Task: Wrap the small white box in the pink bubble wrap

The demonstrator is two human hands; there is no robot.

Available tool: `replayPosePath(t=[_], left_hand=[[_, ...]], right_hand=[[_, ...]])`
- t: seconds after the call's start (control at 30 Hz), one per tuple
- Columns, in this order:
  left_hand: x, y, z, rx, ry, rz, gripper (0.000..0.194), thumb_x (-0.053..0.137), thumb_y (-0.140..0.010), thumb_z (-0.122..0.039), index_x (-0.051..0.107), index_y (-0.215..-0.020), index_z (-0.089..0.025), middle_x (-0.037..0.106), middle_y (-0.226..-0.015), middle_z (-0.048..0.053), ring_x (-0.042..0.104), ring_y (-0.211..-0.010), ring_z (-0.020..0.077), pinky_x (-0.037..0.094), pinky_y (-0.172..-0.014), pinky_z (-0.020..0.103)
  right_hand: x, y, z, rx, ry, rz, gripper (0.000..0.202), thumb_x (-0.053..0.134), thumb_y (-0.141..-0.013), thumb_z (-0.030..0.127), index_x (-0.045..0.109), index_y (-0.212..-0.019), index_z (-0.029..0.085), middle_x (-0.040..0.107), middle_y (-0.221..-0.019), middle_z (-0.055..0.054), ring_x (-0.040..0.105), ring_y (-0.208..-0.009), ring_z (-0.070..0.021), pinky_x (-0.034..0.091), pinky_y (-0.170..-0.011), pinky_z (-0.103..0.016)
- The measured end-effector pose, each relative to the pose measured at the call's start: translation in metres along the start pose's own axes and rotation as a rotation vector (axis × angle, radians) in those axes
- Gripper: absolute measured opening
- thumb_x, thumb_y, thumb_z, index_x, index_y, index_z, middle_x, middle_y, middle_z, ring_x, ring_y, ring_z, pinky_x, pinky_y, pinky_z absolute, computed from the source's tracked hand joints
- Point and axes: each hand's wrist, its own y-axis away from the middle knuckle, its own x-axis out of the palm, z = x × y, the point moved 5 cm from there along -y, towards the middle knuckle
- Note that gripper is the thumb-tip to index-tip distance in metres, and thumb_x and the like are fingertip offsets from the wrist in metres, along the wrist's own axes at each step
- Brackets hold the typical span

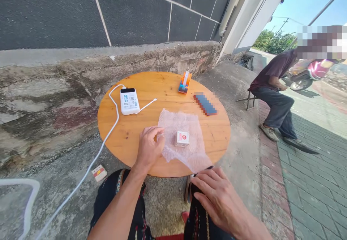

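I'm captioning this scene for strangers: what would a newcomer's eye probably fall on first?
Probably the small white box with its red mark, sitting on translucent wrap on the near part of the round wooden table, with the left hand at the wrap's left edge. Next, perhaps, the bright orange tape dispenser near the table's far edge, and the seated person off to the right.

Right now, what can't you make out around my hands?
In the head view:
Dark flat object: details masked by pixel blocks.
Small white box: underside hidden by the box itself.
White cable: part cut off by the bottom edge.
Left hand: its curled fingers hide whether it grips the translucent wrap.
Right hand: palm hidden behind its back.
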Motion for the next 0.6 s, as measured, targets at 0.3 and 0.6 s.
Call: replayPosePath(t=[0.3, 0.6], left_hand=[[0.003, 0.007, 0.003, 0.159, -0.293, 0.219, 0.045, 0.048, -0.065, -0.008, 0.069, -0.103, -0.021, 0.063, -0.108, 0.006, 0.051, -0.108, 0.0263, 0.042, -0.098, 0.044], [-0.012, 0.021, 0.005, 0.225, -0.276, 0.357, 0.057, 0.048, -0.064, -0.008, 0.065, -0.115, -0.025, 0.038, -0.143, 0.006, 0.032, -0.133, 0.0300, 0.033, -0.111, 0.050]], right_hand=[[-0.033, 0.017, -0.022, 0.209, -0.089, -0.262, 0.018, 0.047, -0.093, 0.027, 0.064, -0.099, 0.026, 0.070, -0.084, -0.006, 0.065, -0.074, -0.0204, 0.052, -0.066, -0.034], [-0.024, -0.054, -0.061, 0.210, -0.130, -0.293, 0.032, 0.054, -0.088, 0.031, 0.056, -0.120, 0.025, 0.057, -0.125, -0.009, 0.056, -0.114, -0.0257, 0.051, -0.089, -0.041]])
